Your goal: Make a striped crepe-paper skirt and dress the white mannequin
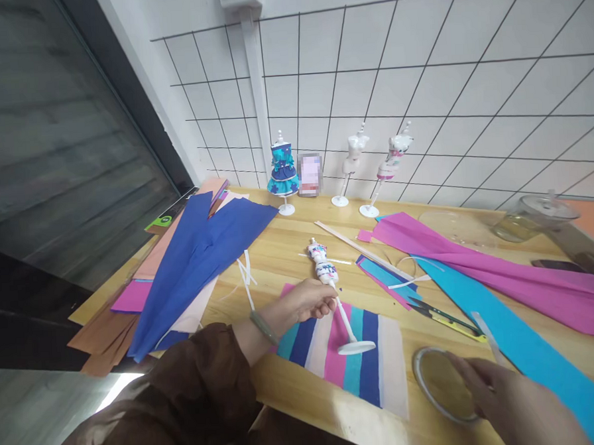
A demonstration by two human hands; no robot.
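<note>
My left hand (314,300) is closed around the pole of a small dress-form mannequin (323,264). Its torso is wrapped in white strips with blue and pink patches, and it leans, with its round white base (357,347) toward me. Beneath it lies a sheet of striped paper (335,373) in pink, teal, navy and pale peach. At the lower right my right hand (515,397) grips a round, thin white-rimmed roll of tape (418,375) by its edge. A pale strip (487,335) stands up beside that hand; whether it joins the roll I cannot tell.
Yellow-handled scissors (454,322) lie near blue paper (527,350) and pink paper (458,260). At the back stand a mannequin in a blue dress (283,173) and two white mannequins (356,154). Navy paper (203,247) covers the left side. A glass jar (530,217) sits far right.
</note>
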